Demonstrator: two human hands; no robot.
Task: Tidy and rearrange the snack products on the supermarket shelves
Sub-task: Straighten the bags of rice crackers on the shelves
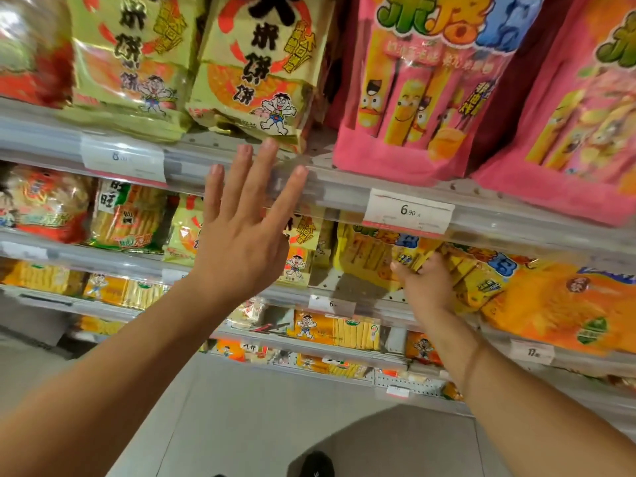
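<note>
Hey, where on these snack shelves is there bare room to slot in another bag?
Bare perforated shelf shows between the gold rice cracker bag and the pink corn stick bag. One shelf down, another gap lies between the small gold bag and the yellow bags the right hand grips. Elsewhere bags stand packed.

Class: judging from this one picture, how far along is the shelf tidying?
Done: pink bags stand upright on the upper shelf. In hand: the right hand holds a yellow pack; the left hand is open. Left: orange packs beside it lie slanted.
</note>
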